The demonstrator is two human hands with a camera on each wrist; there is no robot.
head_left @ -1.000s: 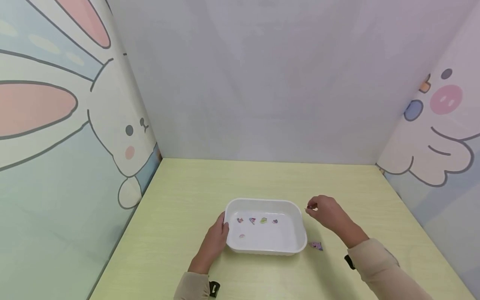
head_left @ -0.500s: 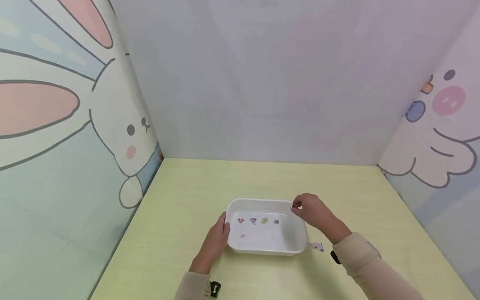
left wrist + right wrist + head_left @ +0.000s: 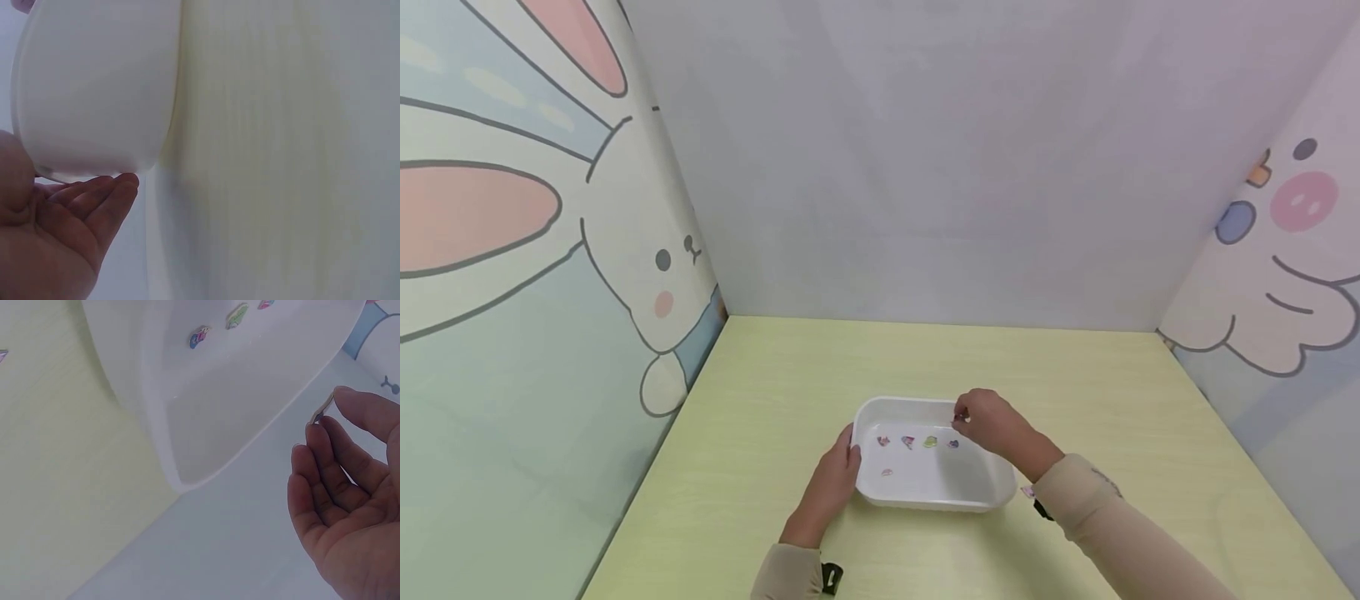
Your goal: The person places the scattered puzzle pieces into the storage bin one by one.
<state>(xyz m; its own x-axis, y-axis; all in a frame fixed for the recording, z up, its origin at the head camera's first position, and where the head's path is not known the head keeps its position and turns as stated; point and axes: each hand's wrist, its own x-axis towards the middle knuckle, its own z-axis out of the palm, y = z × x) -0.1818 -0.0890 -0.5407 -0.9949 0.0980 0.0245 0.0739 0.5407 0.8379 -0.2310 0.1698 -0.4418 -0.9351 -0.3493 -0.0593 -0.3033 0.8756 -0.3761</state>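
A white rectangular tray (image 3: 940,505) stands on the table. My left hand (image 3: 829,479) grips its left end, thumb at the rim and fingers against the outer wall (image 3: 100,87). Over the tray's far right part, my right hand (image 3: 994,423) pinches a thin, flat cut-out piece (image 3: 321,409) between thumb and fingertips; its printed face is turned from view. Inside lie several small colourful cut-outs: a row along the far side, with a green one (image 3: 930,442) and a blue-and-pink one (image 3: 199,337) at its right end, and a pale one (image 3: 887,472) nearer me.
Another purplish cut-out (image 3: 1027,492) lies on the table right of the tray, partly hidden by my right wrist. The pale yellow-green table (image 3: 790,358) is bounded by a grey back wall (image 3: 925,208) and side walls printed with cartoon animals.
My right hand has moved left with the pinched piece, from beside the tray to above its inside. My right forearm now partly covers the loose cut-out. The left hand keeps its grip.
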